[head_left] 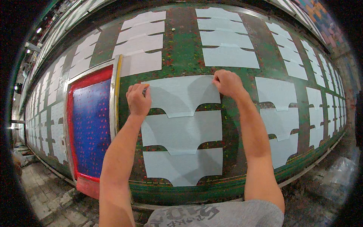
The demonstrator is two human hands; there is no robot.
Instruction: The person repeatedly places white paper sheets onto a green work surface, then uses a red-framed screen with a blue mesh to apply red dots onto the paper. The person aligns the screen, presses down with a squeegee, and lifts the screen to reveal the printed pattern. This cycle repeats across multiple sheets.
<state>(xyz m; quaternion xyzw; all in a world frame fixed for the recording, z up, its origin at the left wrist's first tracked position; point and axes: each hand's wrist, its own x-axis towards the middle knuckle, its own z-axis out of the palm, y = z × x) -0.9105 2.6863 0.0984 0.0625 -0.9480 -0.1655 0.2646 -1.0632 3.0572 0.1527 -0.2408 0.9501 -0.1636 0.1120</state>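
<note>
1. By left hand (138, 99): closed, fingers curled toward thumb, with small dark-and-orange item (145, 89) caught between; kind too small to tell. Set at far left corner of far panel (181, 90). Cannot tell whether cloth also gripped there.
2. By right hand (229, 84): closed, thumb and forefinger pinched on far right corner of same panel, other fingers folded in.
3. Position of far panel: between both hands, spread on green table (183, 53), pale, with curved cut-outs at near corners and a tab between.
4. Nearer the body, in line with it: middle panel (179, 126), then near panel (181, 162), similarly shaped. Shadows of arms across all three.
5. Left of left forearm: metal-framed screen (116, 98), blue mesh, red border, red specks.
6. Beyond hands: two columns of pale panels, left column (140, 41) and right column (227, 39). To the right, more panels (278, 90) in rows.
7. At lower edge: grey shirt (242, 213) with dark print.
</note>
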